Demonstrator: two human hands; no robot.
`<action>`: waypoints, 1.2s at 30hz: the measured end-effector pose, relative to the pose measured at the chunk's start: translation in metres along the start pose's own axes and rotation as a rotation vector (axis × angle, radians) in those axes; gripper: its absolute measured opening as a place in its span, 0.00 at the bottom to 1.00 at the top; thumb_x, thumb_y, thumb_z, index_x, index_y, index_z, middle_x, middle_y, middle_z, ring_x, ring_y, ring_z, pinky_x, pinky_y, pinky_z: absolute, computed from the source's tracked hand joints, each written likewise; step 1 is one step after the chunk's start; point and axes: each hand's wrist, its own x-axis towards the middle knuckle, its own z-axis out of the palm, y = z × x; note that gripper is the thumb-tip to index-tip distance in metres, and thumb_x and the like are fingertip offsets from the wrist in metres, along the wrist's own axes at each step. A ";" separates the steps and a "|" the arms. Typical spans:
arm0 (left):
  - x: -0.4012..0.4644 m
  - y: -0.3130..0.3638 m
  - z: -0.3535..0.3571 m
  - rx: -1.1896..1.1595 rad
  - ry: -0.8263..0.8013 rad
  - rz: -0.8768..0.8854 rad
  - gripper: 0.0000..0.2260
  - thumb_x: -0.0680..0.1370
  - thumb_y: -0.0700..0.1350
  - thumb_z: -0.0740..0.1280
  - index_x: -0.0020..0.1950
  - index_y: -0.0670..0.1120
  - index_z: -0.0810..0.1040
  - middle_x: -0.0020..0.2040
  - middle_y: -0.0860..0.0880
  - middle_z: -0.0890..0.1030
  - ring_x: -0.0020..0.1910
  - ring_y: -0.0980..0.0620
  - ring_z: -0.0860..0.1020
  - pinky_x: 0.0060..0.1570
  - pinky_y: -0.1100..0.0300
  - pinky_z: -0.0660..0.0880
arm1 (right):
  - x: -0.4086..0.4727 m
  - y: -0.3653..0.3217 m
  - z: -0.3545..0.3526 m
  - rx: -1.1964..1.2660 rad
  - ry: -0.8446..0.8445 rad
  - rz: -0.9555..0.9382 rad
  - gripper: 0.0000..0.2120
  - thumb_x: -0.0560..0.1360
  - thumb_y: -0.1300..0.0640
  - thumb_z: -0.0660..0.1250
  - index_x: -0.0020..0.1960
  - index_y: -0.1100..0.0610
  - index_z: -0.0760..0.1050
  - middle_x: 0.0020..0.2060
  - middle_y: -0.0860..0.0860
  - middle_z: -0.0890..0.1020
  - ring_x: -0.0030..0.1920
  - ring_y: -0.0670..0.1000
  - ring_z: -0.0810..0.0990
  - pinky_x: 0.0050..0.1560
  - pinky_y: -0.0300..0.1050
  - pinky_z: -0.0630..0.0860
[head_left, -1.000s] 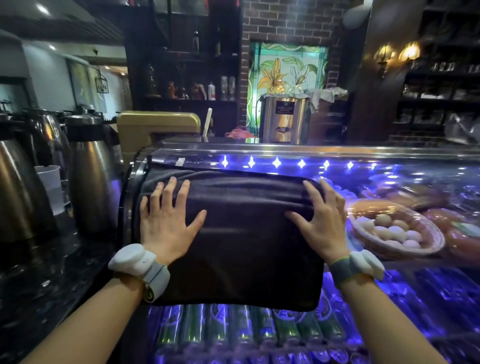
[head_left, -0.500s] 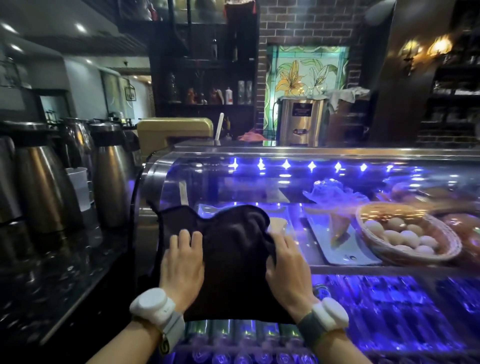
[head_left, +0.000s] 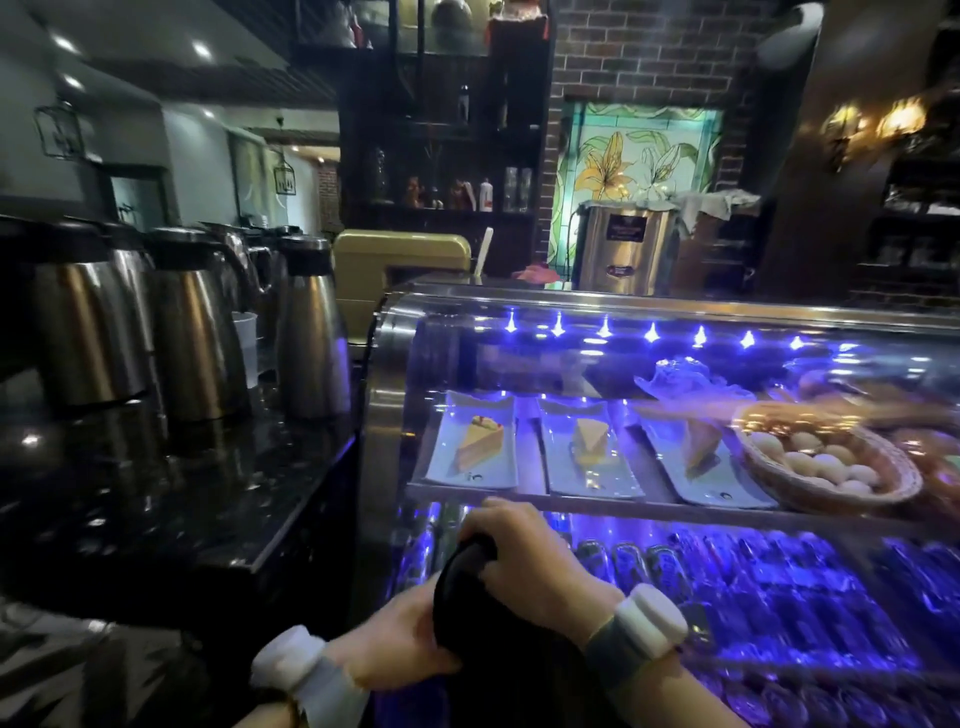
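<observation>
A dark cloth (head_left: 478, 623) is bunched up low against the front of the curved glass display case (head_left: 467, 358). My right hand (head_left: 524, 566) curls over the top of the bundle and grips it. My left hand (head_left: 395, 644) holds the cloth from the left side, fingers hidden behind the fabric. Both wrists wear white bands. The cloth hangs down between my forearms to the bottom edge of the view.
Inside the case, three cake slices on white plates (head_left: 475, 447) and a basket of eggs (head_left: 826, 467) sit on the upper shelf, with cans (head_left: 727, 582) below. Several steel thermos jugs (head_left: 311, 332) stand on the black stone counter (head_left: 171, 499) to the left.
The cloth, spread flat over the glass a second ago, slid down the case front and is now gathered into a bundle between both hands. The cake plates have come into sight.
</observation>
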 end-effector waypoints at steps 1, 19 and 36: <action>-0.008 0.009 -0.009 -0.122 0.049 0.027 0.23 0.66 0.34 0.73 0.59 0.45 0.75 0.49 0.55 0.81 0.51 0.61 0.77 0.53 0.63 0.74 | 0.001 -0.014 0.007 -0.015 -0.054 -0.013 0.13 0.63 0.62 0.63 0.45 0.53 0.77 0.44 0.53 0.81 0.48 0.56 0.78 0.47 0.49 0.75; -0.181 0.082 -0.265 0.081 0.485 0.346 0.04 0.75 0.44 0.71 0.45 0.48 0.85 0.38 0.53 0.84 0.37 0.60 0.79 0.42 0.59 0.78 | 0.096 -0.243 0.055 1.202 -0.095 0.010 0.17 0.69 0.65 0.72 0.57 0.58 0.78 0.51 0.57 0.84 0.49 0.53 0.83 0.48 0.43 0.81; -0.157 0.062 -0.452 -0.248 0.954 0.406 0.09 0.75 0.47 0.71 0.35 0.47 0.81 0.27 0.57 0.83 0.28 0.61 0.80 0.32 0.66 0.77 | 0.214 -0.274 0.007 0.581 0.324 0.047 0.06 0.71 0.60 0.73 0.45 0.62 0.82 0.36 0.54 0.83 0.33 0.46 0.81 0.33 0.36 0.78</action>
